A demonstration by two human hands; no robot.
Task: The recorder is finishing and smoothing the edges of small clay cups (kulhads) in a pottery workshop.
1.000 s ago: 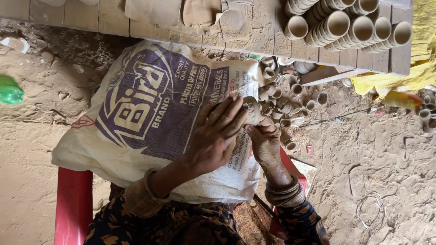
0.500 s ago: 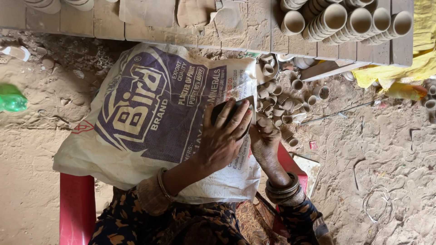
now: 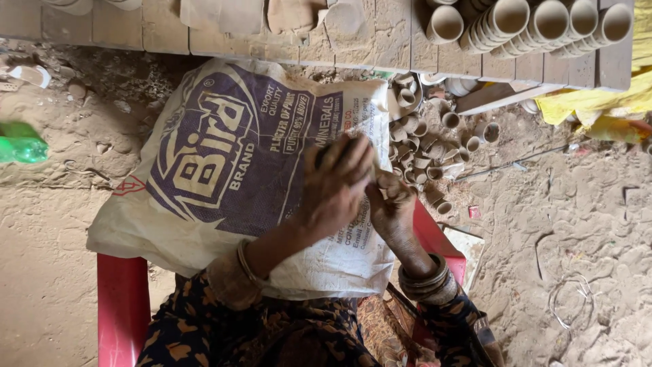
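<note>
Dusty, cracked sandy earth floor [image 3: 570,224] in flat daylight. Weathered brick ledge [image 3: 380,30] along the top edge. Red plastic chair frame [image 3: 122,306] at bottom left. Crumpled yellow cloth [image 3: 598,102], possibly tarpaulin, at the right edge.

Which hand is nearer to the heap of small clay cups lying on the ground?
Right. The right hand sits just beside the heap of small clay cups, at its near edge. The left hand is farther from it, over the printed sack.
</note>
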